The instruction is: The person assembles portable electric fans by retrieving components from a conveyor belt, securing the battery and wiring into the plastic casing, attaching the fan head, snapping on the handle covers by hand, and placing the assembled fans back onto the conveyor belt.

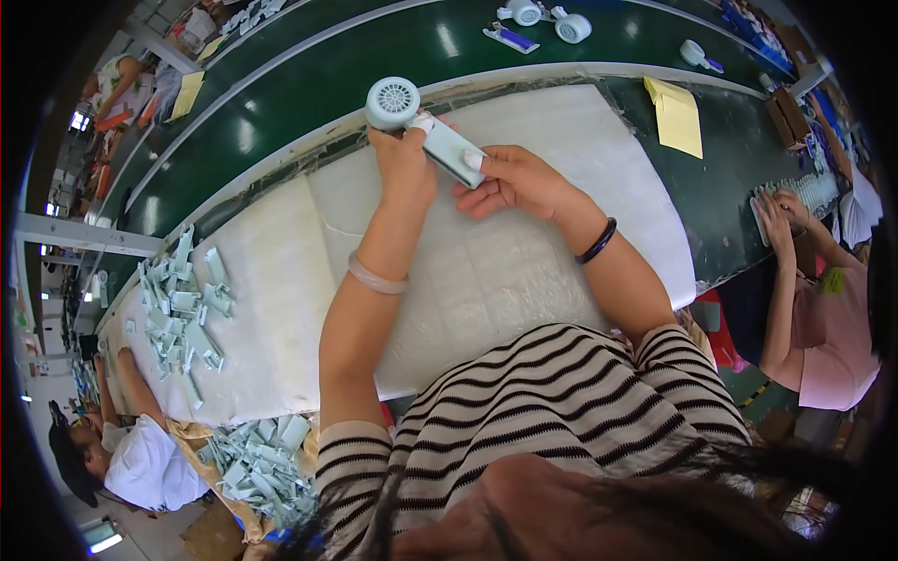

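Note:
A pale green handheld fan (453, 152) is held up over the far edge of the padded table, its round grilled head at the upper left and its flat handle slanting down to the right. My left hand (404, 159) grips it at the neck, just below the head, thumb on the handle's top. The lower end of the handle lies in my right hand (510, 182), thumb pressed on its face and fingers curled beneath. Fingertips of both hands wear white covers.
Pale green plastic parts (178, 309) lie heaped on the left of the white table padding (468, 309); more fill a box (267, 467) below. Beyond runs a green conveyor (281, 98) carrying fan pieces (571, 26). Yellow paper (675, 117) lies at right. Co-workers sit on both sides.

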`<state>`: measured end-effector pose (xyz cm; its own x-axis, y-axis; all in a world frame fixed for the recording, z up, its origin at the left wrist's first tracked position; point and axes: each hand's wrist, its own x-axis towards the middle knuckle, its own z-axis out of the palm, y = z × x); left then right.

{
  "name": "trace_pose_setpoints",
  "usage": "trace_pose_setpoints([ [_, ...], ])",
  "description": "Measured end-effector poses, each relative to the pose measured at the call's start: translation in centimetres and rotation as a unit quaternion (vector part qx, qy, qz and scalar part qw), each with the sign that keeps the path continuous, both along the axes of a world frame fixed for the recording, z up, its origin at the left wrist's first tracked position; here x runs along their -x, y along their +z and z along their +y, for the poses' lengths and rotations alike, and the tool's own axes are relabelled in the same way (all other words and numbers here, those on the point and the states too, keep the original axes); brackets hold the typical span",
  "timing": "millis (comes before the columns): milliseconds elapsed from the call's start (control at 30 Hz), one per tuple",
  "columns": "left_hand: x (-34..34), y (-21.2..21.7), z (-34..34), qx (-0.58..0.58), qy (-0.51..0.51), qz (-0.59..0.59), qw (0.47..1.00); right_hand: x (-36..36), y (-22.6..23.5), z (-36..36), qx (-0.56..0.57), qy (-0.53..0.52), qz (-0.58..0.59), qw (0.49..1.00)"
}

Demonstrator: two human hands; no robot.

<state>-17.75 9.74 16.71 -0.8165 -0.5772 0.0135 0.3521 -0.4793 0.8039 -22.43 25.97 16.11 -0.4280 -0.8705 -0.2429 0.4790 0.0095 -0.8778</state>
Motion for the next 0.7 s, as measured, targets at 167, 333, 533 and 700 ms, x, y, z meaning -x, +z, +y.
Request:
trace_pose_setpoints([
  [167,0.0,-0.2,0.1,-0.004,0.006,0.008,1.0,-0.1,-0.3,-0.1,0.012,-0.013,-0.01,1.0],
  [333,0.1,-0.4,0.0,-0.006,0.005,0.0,1.0,-0.3,-0.4,-0.3,0.009,-0.03,-0.001,1.0],
  [533,0.0,-0.9,-0.3,0.003,0.006,-0.012,1.0,-0.5,-0.4,-0.6,-0.036,-0.04,0.058,0.997],
  [700,0.7,-2.2,-1.4,-0.009,-0.019,-0.005,1.0,-1.9,0.3,-1.2,-0.057,-0.094,0.167,0.98],
])
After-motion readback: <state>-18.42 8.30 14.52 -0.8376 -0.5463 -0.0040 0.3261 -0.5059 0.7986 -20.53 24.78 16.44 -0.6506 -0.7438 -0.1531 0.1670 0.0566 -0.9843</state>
